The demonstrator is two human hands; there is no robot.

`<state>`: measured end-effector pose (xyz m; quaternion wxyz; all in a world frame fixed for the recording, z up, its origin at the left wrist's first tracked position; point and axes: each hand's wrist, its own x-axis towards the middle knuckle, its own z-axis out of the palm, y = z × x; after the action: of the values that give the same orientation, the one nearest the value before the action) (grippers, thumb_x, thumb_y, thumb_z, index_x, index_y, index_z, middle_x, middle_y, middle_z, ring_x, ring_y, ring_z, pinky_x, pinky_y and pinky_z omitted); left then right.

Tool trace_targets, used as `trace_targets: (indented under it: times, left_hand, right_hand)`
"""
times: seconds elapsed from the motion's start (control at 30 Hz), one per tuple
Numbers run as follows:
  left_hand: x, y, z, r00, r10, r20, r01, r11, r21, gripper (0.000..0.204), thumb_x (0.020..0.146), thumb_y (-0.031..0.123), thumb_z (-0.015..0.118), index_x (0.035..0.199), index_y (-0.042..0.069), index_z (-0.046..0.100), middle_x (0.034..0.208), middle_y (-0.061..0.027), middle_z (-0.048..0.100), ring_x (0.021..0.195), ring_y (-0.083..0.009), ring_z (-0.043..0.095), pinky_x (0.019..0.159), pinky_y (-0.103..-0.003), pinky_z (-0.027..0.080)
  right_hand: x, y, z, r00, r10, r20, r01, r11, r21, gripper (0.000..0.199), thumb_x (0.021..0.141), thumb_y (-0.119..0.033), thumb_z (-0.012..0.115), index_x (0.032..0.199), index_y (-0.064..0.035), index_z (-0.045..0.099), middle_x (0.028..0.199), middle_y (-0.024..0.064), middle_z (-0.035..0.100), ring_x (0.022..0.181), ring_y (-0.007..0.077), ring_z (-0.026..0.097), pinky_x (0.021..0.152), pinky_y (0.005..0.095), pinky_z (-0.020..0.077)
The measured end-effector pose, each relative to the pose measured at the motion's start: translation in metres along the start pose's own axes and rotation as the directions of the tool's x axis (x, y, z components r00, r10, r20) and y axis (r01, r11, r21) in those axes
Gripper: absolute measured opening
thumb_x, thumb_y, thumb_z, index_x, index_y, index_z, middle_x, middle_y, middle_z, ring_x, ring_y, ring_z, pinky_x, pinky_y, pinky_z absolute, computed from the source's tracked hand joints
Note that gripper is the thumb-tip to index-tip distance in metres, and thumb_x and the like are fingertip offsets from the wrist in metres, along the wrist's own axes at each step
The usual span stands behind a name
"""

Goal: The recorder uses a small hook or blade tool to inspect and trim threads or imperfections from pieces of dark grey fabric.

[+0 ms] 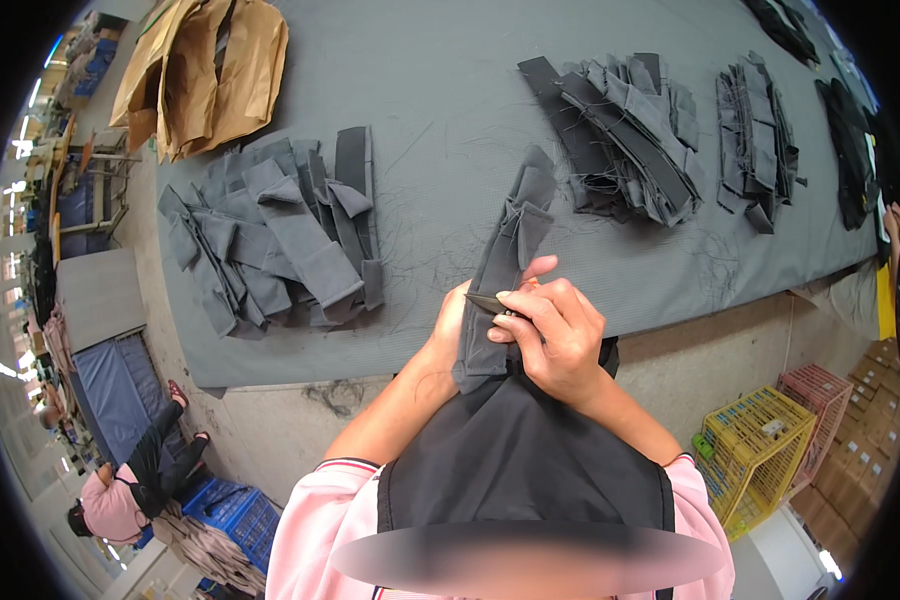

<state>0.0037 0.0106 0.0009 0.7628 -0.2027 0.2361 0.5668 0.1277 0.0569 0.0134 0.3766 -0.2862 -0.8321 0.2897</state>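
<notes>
Stretching across the upper view, a grey-covered table (450, 90) carries sorted heaps, apparently grouped by shape: brown paper patterns (205, 70) at the far left, a loose pile of grey fabric pieces (270, 240) nearer, and two more grey stacks (620, 135) (755, 140) to the right. Below the table edge, yellow (755, 450) and pink (820, 390) crates stand on the floor. Raised close to the chest, a folded grey fabric strip (500, 270) stands upright between both hands, probably for a close look. The left hand (450, 330) grips it from behind; the right hand (555, 340) is clenched around a small dark blade-like tool (490, 302), pressed against the strip's front.
</notes>
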Motion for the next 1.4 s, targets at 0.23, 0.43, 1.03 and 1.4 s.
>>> trace_targets:
  times: [0.23,0.43,1.03,1.4]
  left_hand:
    - [-0.001,0.0,0.002,0.916,0.399,-0.035,-0.325,0.791,0.518,0.041,0.099,0.031,0.039,0.118,-0.003,0.052,0.069,-0.0009,0.047,0.049,-0.0081,0.041,0.046,-0.021,0.034]
    - [0.0,-0.007,-0.001,0.745,0.663,-0.079,-0.444,0.58,0.683,0.03,0.099,0.037,0.044,0.083,0.012,0.043,0.077,0.007,0.031,0.073,-0.0031,0.029,0.064,-0.019,0.03]
    - [-0.014,0.008,0.015,0.851,0.467,0.241,-0.501,0.582,0.641,0.048,0.091,0.017,0.06,0.129,0.003,0.036,0.111,-0.0136,0.06,0.097,-0.0191,0.061,0.086,-0.031,0.049]
    - [-0.019,0.006,0.025,0.924,0.349,0.156,-0.358,0.648,0.672,0.047,0.089,0.022,0.063,0.125,0.004,0.038,0.094,-0.0139,0.063,0.075,-0.0183,0.064,0.071,-0.03,0.053]
  right_hand:
    - [0.008,-0.013,-0.016,0.928,0.369,0.051,-0.355,0.836,0.419,0.028,0.071,-0.003,0.073,0.096,-0.0037,0.061,0.082,0.0078,0.055,0.064,0.0194,0.055,0.056,0.0287,0.0459]
    - [0.006,-0.009,-0.015,0.965,0.249,0.081,-0.261,0.942,0.21,0.023,0.072,-0.004,0.072,0.093,-0.0036,0.061,0.085,0.0084,0.055,0.065,0.0184,0.056,0.054,0.0293,0.0454]
    - [0.009,-0.006,-0.028,0.802,0.516,0.302,-0.596,0.726,0.342,0.031,0.073,-0.006,0.072,0.102,-0.0075,0.06,0.09,0.0095,0.063,0.076,0.0194,0.064,0.065,0.0273,0.0498]
    - [0.014,0.019,-0.034,0.982,0.166,-0.095,-0.178,0.973,-0.149,0.031,0.068,-0.002,0.071,0.097,-0.0075,0.064,0.081,0.0048,0.057,0.061,0.0212,0.053,0.054,0.0311,0.0402]
